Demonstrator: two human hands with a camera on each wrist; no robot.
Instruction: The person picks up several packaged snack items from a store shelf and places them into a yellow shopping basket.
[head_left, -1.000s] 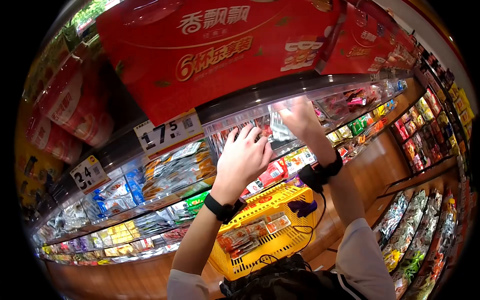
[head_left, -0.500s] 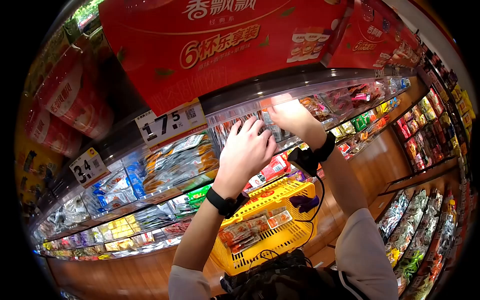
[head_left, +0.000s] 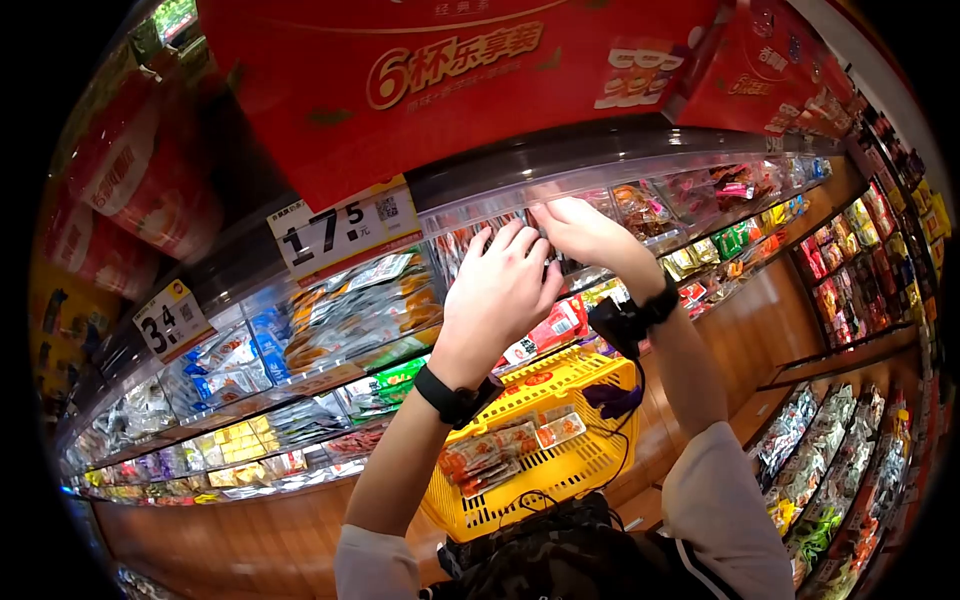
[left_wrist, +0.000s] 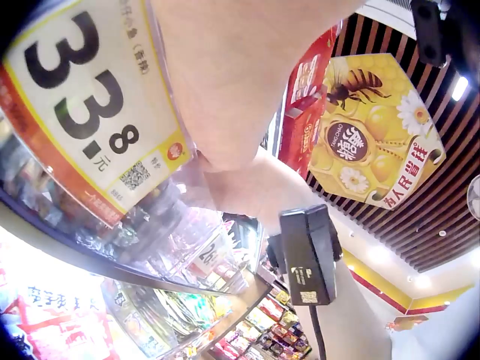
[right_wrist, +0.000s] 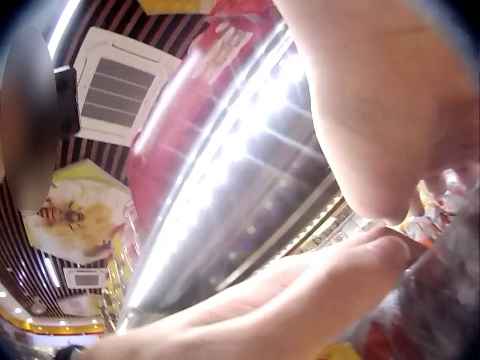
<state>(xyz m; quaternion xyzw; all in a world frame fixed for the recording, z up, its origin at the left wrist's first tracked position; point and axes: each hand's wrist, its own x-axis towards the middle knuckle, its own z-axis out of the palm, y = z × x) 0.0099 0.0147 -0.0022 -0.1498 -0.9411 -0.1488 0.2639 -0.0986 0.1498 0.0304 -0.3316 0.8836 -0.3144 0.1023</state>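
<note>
Both hands reach into a clear-fronted bin of small snack packets (head_left: 455, 245) on the upper shelf. My left hand (head_left: 500, 285) lies over the bin's front with its fingers apart, slightly bent and reaching down toward the packets. Close beside it on the right, my right hand (head_left: 590, 240) dips over the same bin, its fingertips hidden behind the left fingers. In the right wrist view, the fingers sink in among shiny packets (right_wrist: 450, 300); I cannot tell whether they grip one. Flat orange-and-white packets (head_left: 490, 455) lie in the yellow basket (head_left: 448, 512) below.
A red carton (head_left: 460, 70) overhangs the bins. Price tags (head_left: 345, 232) hang along the shelf edge. More bagged snacks (head_left: 365, 310) fill bins to the left and right, with lower rows beneath. A cable runs from the black right-wrist camera (head_left: 632, 315).
The right hand has moved left and closer to the left hand; the silvery packet seen under it earlier no longer shows. The left hand stays over the bin. The view has tilted slightly down.
</note>
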